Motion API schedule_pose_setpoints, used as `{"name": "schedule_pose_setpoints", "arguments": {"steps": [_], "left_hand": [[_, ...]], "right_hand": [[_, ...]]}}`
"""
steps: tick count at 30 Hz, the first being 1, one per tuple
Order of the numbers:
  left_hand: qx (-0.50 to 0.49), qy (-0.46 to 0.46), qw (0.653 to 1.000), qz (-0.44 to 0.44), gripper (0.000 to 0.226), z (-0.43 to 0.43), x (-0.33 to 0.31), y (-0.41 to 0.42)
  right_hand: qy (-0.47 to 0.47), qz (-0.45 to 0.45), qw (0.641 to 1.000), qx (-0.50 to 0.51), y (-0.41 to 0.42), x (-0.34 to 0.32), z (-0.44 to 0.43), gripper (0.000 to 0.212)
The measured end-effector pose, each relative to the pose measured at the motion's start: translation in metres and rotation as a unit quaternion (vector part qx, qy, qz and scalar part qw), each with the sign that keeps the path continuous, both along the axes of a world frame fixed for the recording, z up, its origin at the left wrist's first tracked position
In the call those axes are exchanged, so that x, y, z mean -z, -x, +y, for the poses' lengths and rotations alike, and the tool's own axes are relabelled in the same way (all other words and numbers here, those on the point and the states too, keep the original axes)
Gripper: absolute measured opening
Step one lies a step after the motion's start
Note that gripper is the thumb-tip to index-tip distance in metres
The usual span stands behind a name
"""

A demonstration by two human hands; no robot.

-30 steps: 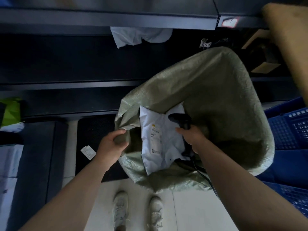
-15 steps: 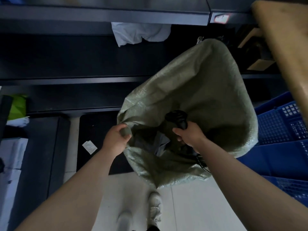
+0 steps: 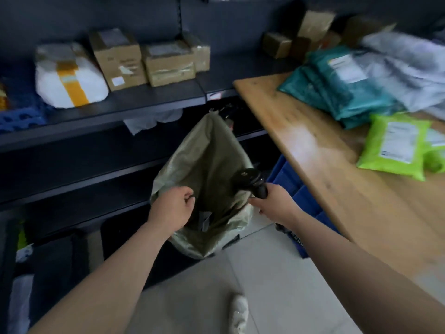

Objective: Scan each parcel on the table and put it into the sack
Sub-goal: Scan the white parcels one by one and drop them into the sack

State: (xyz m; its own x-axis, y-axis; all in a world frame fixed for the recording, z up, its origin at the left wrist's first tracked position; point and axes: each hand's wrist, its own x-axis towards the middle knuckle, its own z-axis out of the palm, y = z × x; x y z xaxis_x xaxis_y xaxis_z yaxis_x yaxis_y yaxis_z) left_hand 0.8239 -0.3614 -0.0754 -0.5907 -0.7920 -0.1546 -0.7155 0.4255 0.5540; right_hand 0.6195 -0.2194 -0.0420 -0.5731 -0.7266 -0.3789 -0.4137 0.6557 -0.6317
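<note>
The left hand curls its fingers round the left rim of the green sack, whose mouth gapes open. The right hand grips the handle of a black scanner at the sack's right rim. A grey parcel lies deep inside. On the wooden table, teal parcels are stacked near the far corner. A lime parcel lies nearer, well in from the edge.

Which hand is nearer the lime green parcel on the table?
Right. The right hand, gripping the scanner, is nearer the table; the left hand, gripping the sack, lies farther from the parcel.
</note>
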Motion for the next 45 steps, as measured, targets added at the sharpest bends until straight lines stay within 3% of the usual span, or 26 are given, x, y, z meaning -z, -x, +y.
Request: {"name": "schedule_pose_setpoints", "arguments": {"steps": [7, 14, 28, 37, 45], "left_hand": [[0.169, 0.158, 0.973, -0.01, 0.031, 0.091, -0.111, 0.09], [0.266, 0.218, 0.939, 0.018, 0.029, 0.186, -0.165, 0.209], [0.245, 0.24, 0.939, 0.02, 0.036, 0.316, -0.204, 0.469], [0.241, 0.263, 0.933, 0.04, 0.031, 0.299, -0.211, 0.646], [0.224, 0.203, 0.953, 0.038, 0.035, 0.275, -0.218, 0.817]], "right_hand": [[-0.013, 0.095, 0.992, 0.081, 0.048, -0.096, 0.129, 0.019], [0.008, 0.112, 0.983, 0.148, 0.142, -0.143, 0.246, 0.024], [0.045, 0.162, 0.973, 0.162, 0.398, -0.19, 0.375, 0.024], [0.06, 0.178, 0.965, 0.184, 0.585, -0.2, 0.373, 0.019], [0.065, 0.172, 0.964, 0.192, 0.753, -0.212, 0.343, 0.02]]}}
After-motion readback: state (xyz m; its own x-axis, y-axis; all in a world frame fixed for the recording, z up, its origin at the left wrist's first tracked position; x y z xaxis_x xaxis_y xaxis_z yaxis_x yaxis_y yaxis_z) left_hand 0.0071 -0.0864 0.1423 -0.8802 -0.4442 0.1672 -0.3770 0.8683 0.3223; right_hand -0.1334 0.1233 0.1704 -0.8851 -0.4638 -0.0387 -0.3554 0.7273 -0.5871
